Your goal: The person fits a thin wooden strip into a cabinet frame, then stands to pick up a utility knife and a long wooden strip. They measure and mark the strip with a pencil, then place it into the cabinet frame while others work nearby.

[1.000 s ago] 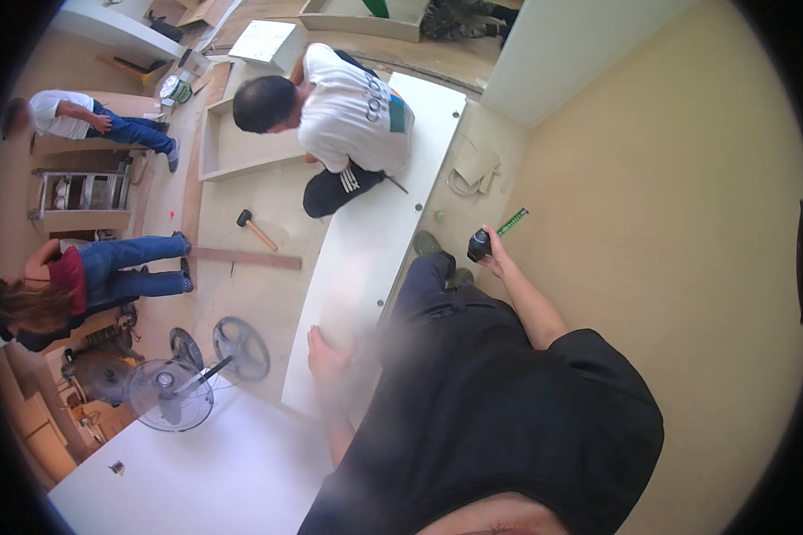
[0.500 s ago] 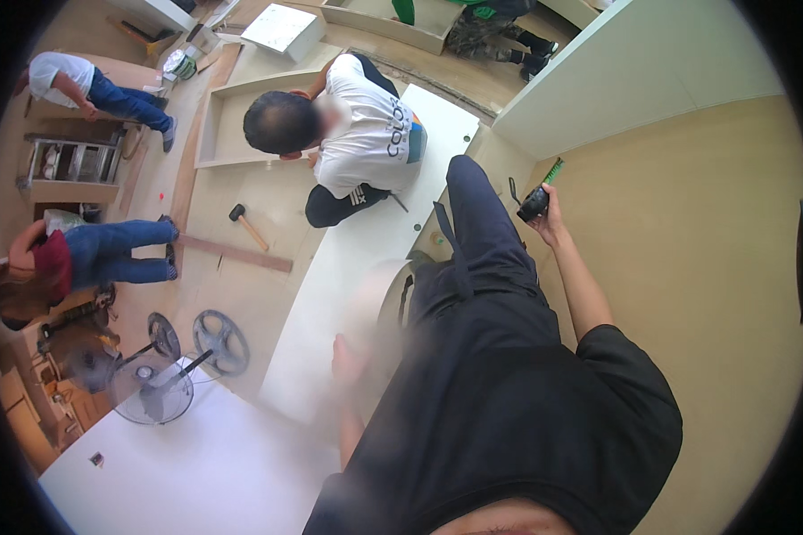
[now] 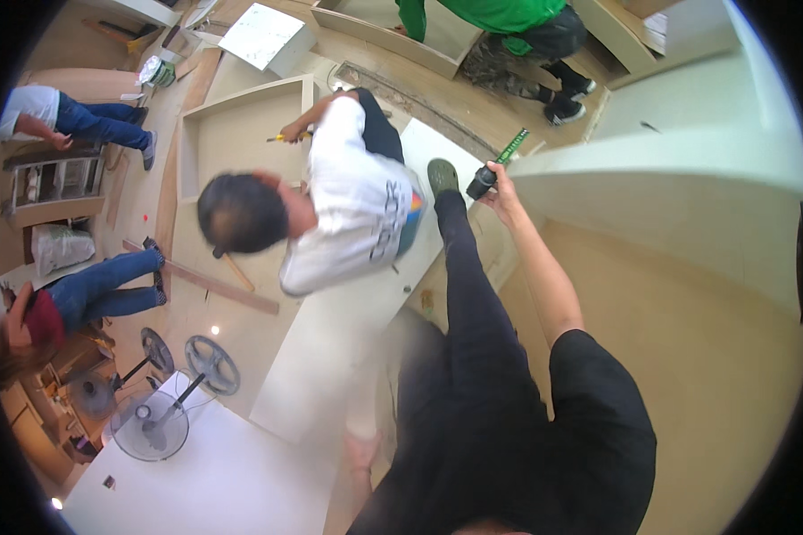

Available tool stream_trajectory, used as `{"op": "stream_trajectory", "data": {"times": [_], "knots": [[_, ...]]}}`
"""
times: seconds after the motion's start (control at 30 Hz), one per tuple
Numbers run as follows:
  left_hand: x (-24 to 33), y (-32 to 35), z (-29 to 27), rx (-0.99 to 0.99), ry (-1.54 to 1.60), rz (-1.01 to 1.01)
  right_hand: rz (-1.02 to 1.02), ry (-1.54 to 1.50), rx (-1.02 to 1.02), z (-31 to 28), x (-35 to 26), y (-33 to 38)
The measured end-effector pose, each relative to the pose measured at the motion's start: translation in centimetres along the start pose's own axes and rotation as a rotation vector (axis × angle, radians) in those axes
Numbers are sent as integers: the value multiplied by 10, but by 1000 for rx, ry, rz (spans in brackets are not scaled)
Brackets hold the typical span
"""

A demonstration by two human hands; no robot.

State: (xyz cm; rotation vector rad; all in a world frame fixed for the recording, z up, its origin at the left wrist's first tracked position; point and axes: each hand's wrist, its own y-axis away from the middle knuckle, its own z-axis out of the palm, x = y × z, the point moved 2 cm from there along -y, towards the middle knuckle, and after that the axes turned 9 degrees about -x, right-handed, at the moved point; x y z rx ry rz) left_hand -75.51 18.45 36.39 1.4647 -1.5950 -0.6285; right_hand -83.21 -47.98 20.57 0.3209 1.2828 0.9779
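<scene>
My right hand is closed around a black tape measure, whose short green blade sticks out toward the far side. It is held beside the end of a white upright panel. Low by my body hangs my left hand, near the edge of a long white board. Blur hides its fingers, so whether it holds anything cannot be made out. One of my feet, in a green clog, is stretched forward over the board.
A co-worker in a white T-shirt bends over the board, near a shallow wooden frame. Another in green kneels at the far side. Two people stand at left. Pedestal fans stand beside a white tabletop.
My right hand has moved forward and left with the tape measure. My leg has stretched forward. The white-shirted co-worker has leaned lower to the left, and more of the person in green shows.
</scene>
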Motion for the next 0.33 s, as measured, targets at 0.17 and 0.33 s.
{"op": "stream_trajectory", "data": {"times": [0.17,0.33], "knots": [[87,-13,24,7,-100,-350,50,37,6,-3,-24,-233],[156,-56,54,-77,-156,-488,89,147,44,-32,-10,-431]]}}
